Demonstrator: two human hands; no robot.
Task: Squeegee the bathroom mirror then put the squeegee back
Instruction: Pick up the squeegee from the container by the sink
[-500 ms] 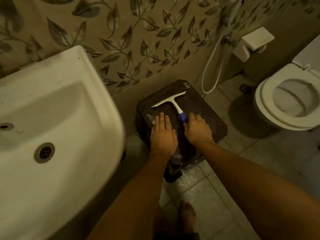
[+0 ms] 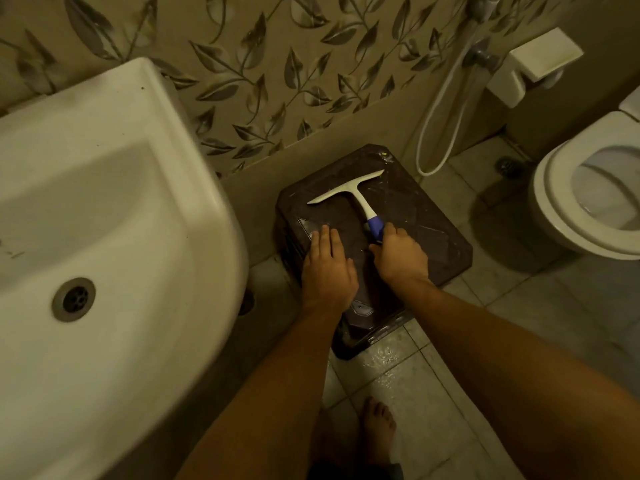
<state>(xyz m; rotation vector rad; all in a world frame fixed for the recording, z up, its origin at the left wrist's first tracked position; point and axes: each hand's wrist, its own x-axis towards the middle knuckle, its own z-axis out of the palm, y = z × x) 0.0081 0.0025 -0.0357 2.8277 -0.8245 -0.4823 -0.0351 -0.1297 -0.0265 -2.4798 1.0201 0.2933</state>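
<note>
right hand [image 2: 398, 256] covering squeegee [image 2: 356, 195] handle end, grip unclear

Wall [image 2: 277, 46]: beige tile, grey leaf-and-vine print, plain band at base. Floor [image 2: 433, 393]: pale square tiles, wet sheen near dark stool [image 2: 426, 216]. White basin [image 2: 114, 209] at left (steel drain). White toilet [image 2: 554, 202] at right, seat down. Spray hose [image 2: 436, 109] looped on wall, white holder [image 2: 540, 60] beside. Light dim, yellowish.

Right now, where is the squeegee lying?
The squeegee lies on the dark stool at the wall, between the sink and the toilet; the right hand grips its blue handle end.
</note>
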